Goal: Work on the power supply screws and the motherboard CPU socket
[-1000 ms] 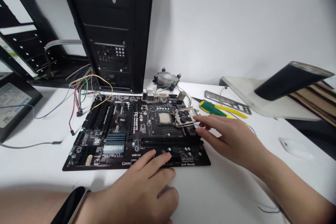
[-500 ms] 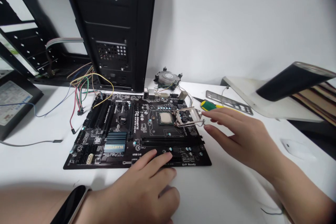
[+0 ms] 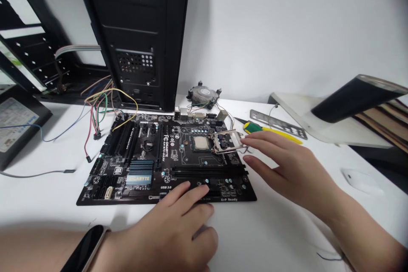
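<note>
Bare fingers work over a Gigabyte motherboard (image 3: 191, 159) lying flat on a white table (image 3: 248, 229). The right hand (image 3: 287, 168) has its thumb and fingers apart with a clear gap between them, gripping nothing; its upper fingertips are at the outer end of the raised metal CPU load plate (image 3: 236, 139), though whether they press on it cannot be told. Just left of those fingertips, beyond the hinged plate, the processor (image 3: 200, 143) sits in its socket. The left hand (image 3: 174, 231), loosely spread and holding nothing, lays two fingertips over the board's near edge, below the memory slots; a smart band (image 3: 84, 248) circles its wrist. Left of and beyond those fingertips is a blue heatsink (image 3: 139, 173). Beyond the right fingers are a tool with a green-and-yellow handle (image 3: 253, 128), a metal I/O shield (image 3: 277, 123) and, farther off, a round CPU cooler (image 3: 204, 94). A black computer case (image 3: 137, 29) stands beyond the left fingers.
</note>
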`<state>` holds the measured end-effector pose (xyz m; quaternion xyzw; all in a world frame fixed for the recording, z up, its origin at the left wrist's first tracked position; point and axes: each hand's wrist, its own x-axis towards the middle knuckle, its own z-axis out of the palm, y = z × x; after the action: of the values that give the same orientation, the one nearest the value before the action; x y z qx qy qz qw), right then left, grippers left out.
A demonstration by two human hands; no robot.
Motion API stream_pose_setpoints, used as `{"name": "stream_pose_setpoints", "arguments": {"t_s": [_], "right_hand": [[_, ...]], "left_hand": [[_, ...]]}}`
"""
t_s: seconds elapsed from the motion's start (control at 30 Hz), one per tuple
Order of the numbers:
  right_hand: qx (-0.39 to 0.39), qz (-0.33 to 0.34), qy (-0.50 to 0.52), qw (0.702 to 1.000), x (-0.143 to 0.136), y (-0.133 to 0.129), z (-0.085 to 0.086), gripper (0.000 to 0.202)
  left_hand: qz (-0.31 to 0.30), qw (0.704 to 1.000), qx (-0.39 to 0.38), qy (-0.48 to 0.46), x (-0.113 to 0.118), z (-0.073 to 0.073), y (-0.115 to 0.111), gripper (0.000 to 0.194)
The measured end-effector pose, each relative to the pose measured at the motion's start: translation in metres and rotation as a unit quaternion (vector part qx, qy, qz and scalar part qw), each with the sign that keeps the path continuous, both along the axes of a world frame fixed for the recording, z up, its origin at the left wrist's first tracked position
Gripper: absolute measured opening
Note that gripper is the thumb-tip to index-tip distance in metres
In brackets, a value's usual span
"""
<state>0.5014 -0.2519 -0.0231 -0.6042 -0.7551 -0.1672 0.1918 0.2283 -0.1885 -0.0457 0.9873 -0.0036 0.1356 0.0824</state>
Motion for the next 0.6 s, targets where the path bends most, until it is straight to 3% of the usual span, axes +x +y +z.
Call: {"name": "stream_pose_setpoints", "arguments": {"t_s": [0.6], "right_hand": [[-0.003,0.000,-0.024,1.000,0.0005,0.0009,-0.0001,0.023]], "left_hand": [[0.008,1.000,-0.014,0.003,0.0004,0.0007,-0.0002,0.016]]}}
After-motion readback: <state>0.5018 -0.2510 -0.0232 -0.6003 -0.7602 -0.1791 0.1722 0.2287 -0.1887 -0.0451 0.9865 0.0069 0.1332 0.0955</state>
